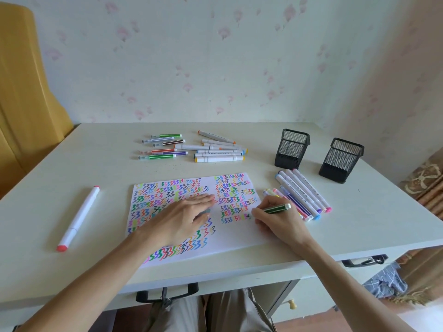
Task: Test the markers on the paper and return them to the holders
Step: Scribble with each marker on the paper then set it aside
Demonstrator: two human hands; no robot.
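1. We see a slim green marker point(275, 209) with pale stripes and a white end cap pinched in the right hand point(278, 221), its tip down on the paper point(239, 233).
2. The paper, crowded with rows of many-coloured zigzags, lies at the near middle of the table point(72, 164).
3. Our left hand point(184, 215) presses flat on the paper, fingers straight; something grey shows under the fingers, but we cannot tell what.
4. Behind the paper lie loose markers; to its right, two black mesh holders point(292, 148).
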